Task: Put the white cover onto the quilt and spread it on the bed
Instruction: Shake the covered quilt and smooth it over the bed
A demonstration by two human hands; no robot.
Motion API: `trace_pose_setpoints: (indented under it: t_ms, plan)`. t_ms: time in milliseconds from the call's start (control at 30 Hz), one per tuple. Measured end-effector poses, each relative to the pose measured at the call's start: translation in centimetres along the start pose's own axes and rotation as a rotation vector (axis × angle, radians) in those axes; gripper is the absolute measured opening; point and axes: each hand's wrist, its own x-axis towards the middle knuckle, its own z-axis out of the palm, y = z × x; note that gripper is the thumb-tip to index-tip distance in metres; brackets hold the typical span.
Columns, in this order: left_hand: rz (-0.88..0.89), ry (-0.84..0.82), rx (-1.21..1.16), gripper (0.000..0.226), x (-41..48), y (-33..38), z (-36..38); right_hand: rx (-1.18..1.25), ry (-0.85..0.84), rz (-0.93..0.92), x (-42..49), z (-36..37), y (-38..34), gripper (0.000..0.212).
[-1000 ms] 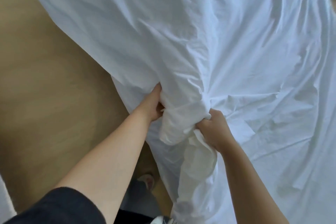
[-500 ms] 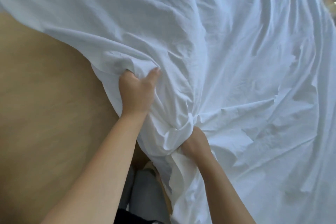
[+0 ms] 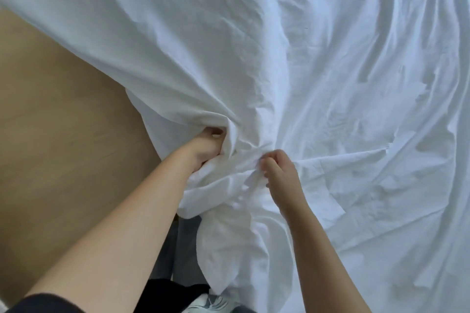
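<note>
Draped over the upper and right of the frame, creased and slack: white cover point(image 3: 292, 46). Bunched into a knot of folds at lower centre, with a tail hanging down toward a shoe point(image 3: 212, 303) at the bottom edge. Bare tan floor point(image 3: 50, 140) at left.

Left hand point(image 3: 207, 146), centre-left: fingers curled into a deep fold, gripping it. Right hand point(image 3: 278, 169), just to the right: thumb and fingers pinching the bunched cloth. Close together, not touching, a ridge of cloth between.

No separate quilt to be seen; cannot tell whether it lies inside the cover. Bed hidden under the cloth.

Likely step: finding and seating a corner. To do it well:
- Feel through the layers for the corner seam before pulling.
- Clamp cover and filling together, if filling is there, not the outer layer alone.
- Draw the hands apart along the edge to clear the knot of folds.
- Lift and shake toward the upper right so the creases run out.
- Mind the hanging tail near the foot.
</note>
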Motion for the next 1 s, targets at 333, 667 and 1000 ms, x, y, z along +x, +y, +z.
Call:
trace_pose_setpoints:
  t_ms: [333,667,1000]
  plan:
    - [0.080,0.149,-0.239,0.009,-1.6,1.4,1.5,-0.103,0.122,-0.038,3.5,2.4,-1.7,0.028]
    - [0.090,0.490,-0.470,0.024,-4.4,-1.0,-2.6,-0.353,0.368,-0.143,4.0,-3.1,0.4,0.044]
    - [0.158,0.464,-0.229,0.034,-5.1,-0.1,-0.9,-0.152,-0.073,-0.204,3.7,3.3,-3.2,0.040]
